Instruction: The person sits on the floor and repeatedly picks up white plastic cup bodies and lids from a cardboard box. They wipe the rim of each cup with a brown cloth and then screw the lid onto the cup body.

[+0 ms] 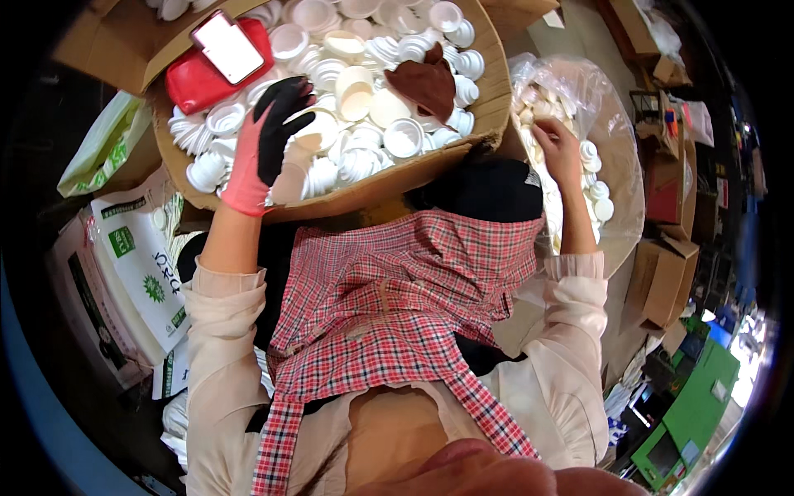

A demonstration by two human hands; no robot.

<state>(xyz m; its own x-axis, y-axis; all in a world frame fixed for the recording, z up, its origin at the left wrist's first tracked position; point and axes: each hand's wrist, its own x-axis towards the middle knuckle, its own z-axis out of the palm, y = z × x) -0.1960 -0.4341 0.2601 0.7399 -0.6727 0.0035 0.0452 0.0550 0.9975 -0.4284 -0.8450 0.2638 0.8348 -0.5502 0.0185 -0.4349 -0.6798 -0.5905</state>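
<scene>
My left hand (273, 136), in a black and coral-red glove, is over the left part of a large cardboard box (364, 192). Its thumb stands apart from its fingers and nothing shows between them. Below and around it lie many round white plastic caps (404, 137), loose or in short stacks. On the right, my bare right hand (558, 149) reaches into a clear plastic bag (624, 157) with white plastic pieces (600, 208) inside. Its fingers are bent together at the pieces; whatever they hold is too small to make out.
A red pouch (194, 85) with a phone (227, 48) on it rests at the box's left corner. A brown cloth (426, 84) lies on the caps. White printed sacks (141, 256) are at the left, cardboard cartons (662, 281) and a green machine (691, 405) at the right.
</scene>
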